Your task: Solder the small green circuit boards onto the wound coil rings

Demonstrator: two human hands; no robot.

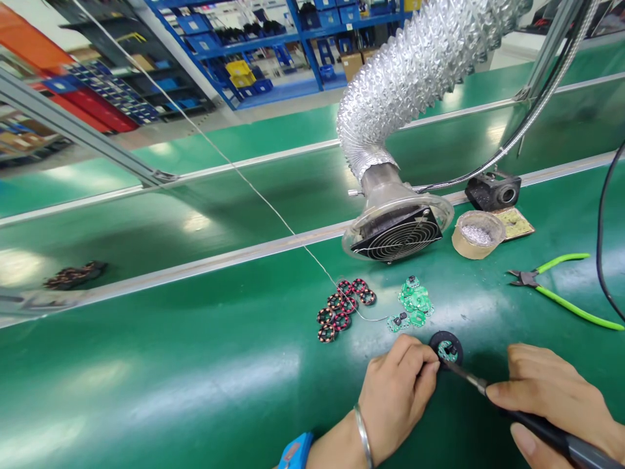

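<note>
A soldering iron (525, 417) lies in my right hand (556, 397), fingers wrapped round its dark handle. Its metal tip reaches a small green circuit board (446, 350) seated in a round black holder (458, 340). At the left rim of that holder, thumb and forefinger of my left hand (398, 391) are pinched together; what is between them is hidden. Just beyond the hands lies a pile of green circuit boards (416, 299). Further left sit several ring-shaped coils with copper and red windings (340, 320). A thin solder wire (293, 231) hangs down and ends near the boards.
A fume extractor (398, 234) on a silver flexible duct (381, 98) overhangs the green bench (195, 384). Behind to the right are a tub of metallic bits (476, 246), a yellowish sponge (515, 223) and a black stand (493, 191). Green-handled cutters (561, 286) lie at right.
</note>
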